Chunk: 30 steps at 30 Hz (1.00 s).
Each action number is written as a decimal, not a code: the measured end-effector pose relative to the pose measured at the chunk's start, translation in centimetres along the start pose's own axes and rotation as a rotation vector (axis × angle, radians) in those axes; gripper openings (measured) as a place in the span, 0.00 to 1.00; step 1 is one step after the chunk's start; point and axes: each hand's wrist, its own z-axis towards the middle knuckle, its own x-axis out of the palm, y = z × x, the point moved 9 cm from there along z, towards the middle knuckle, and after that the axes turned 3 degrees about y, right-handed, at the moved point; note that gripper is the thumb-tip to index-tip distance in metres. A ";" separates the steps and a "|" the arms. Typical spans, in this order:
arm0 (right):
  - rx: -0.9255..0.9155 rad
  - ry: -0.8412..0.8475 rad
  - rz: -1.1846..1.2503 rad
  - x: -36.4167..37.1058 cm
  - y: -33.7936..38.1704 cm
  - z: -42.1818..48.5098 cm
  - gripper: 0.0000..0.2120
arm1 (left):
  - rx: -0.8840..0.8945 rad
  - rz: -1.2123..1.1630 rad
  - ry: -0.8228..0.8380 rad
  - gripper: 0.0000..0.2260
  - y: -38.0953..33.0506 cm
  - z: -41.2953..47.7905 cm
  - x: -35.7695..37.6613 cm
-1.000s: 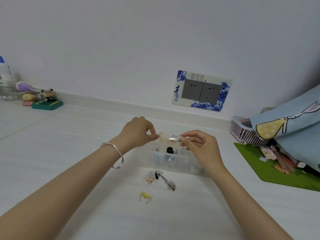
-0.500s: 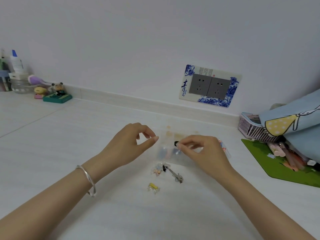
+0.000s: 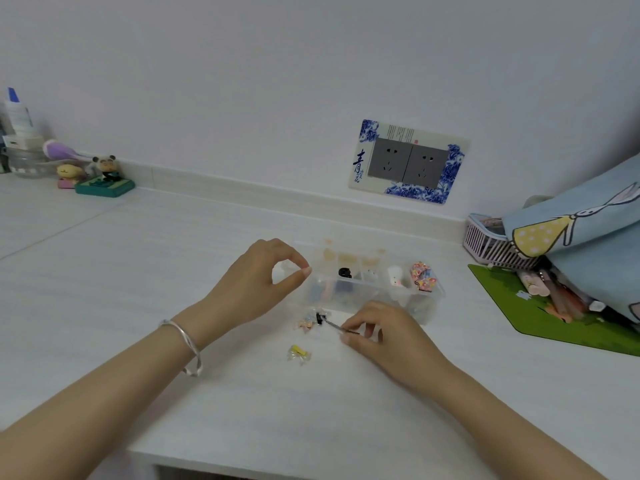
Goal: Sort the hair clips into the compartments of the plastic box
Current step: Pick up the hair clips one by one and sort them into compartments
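1. The white surface ends at a raised strip along the wall behind and at its own front edge near the bottom of the view. The widest open stretch lies to the left of the left grip.
2. The plastic box stands mid-surface, open on top. To its right the green mat, the white basket and the blue fabric crowd that side. Toy figures and a bottle sit far off in the left back corner.
3. The left grip hovers at the box's left end, thumb and forefinger curled into a ring with nothing visible between them. A bracelet circles that wrist.
4. The right grip rests on the surface in front of the box, pinching the near end of the long metal clip.
5. Three loose clips can be told apart in front of the box: the long metal clip, a pink-orange clip just beside its far end, and a yellow clip nearer the front edge.
6. Inside the box a black clip, a white piece and a flowered piece show in separate compartments; the number of compartments cannot be told.
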 end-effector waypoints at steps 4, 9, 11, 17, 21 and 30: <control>-0.077 -0.006 -0.177 -0.5 0.9 -0.3 0.08 | 0.014 -0.003 -0.001 0.09 0.1 -0.5 -0.2; -0.042 -0.012 0.066 -1.7 1.1 0.0 0.04 | 0.004 -0.037 -0.009 0.09 0.9 -0.7 -0.4; -0.036 -0.126 0.281 -4.1 1.6 1.1 0.06 | -0.008 -0.058 0.004 0.08 1.3 -0.7 -0.2; -0.082 -0.211 0.255 -7.6 2.9 7.6 0.03 | 0.007 -0.082 0.007 0.09 1.3 -0.8 0.3; -0.050 0.069 0.073 -4.1 2.4 11.1 0.05 | 0.017 -0.097 -0.036 0.09 1.3 -1.2 -0.6; -0.288 -0.107 -0.043 -2.6 4.8 5.4 0.08 | 0.044 -0.187 0.154 0.02 -0.2 -1.9 -0.6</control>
